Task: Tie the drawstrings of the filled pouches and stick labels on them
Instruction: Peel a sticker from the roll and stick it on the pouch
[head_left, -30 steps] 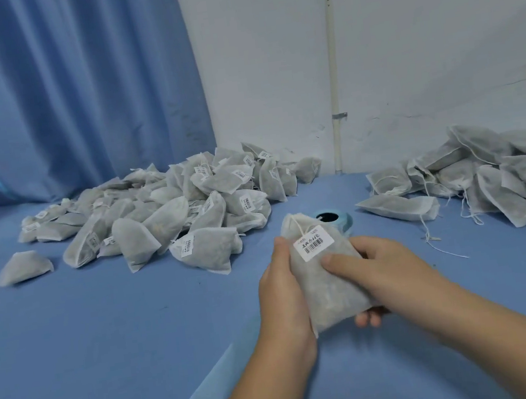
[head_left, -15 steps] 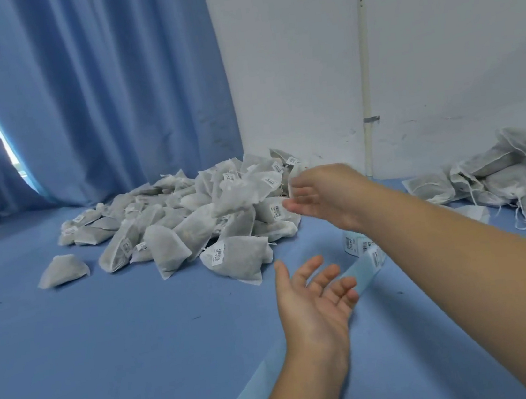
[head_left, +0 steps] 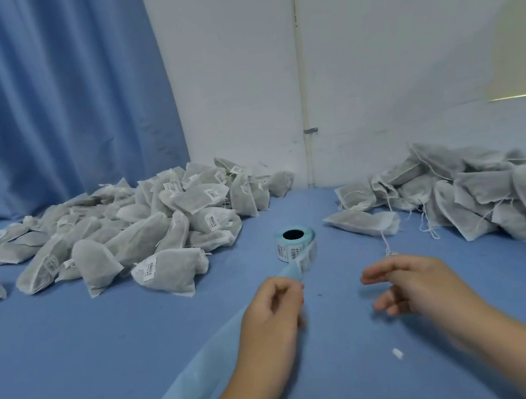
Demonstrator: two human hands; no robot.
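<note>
Blue strip (head_left: 192, 386) now sits pinched in my left hand (head_left: 269, 312), which lay open a moment ago. My right hand (head_left: 413, 283) is back from the pile (head_left: 144, 225), fingers (head_left: 378, 274) loose, holding nothing.

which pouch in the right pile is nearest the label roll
The flat grey fabric pouch at the front left edge of the right pile: it juts out toward the blue label roll, its white drawstring trailing forward; the others lie heaped behind.

Small packing workrm, pouch heaps (head_left: 118, 231), label roll (head_left: 295, 245)
</note>
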